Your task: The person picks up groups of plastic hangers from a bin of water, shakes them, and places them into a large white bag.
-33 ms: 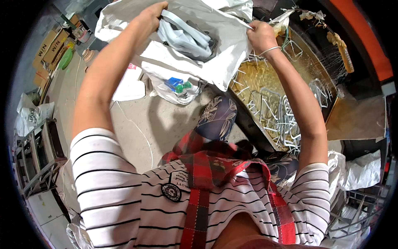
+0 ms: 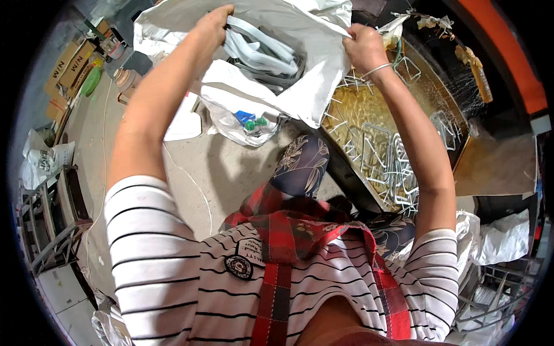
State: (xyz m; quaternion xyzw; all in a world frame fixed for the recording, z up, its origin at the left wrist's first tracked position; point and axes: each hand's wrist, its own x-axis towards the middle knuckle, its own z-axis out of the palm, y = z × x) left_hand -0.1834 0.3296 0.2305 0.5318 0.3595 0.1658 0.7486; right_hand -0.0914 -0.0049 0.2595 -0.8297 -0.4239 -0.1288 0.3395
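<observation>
Cardboard [image 2: 70, 79] bears black lettering, the right hand [image 2: 366, 51] pinches one bag [image 2: 324, 55], and whether the left hand [image 2: 212, 29] grips, I cannot tell.

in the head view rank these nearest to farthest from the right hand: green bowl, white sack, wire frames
1. White sack: its edge is gripped by the right hand.
2. Wire frames: below that hand in the picture.
3. Green bowl: far left, by the cardboard boxes.
</observation>
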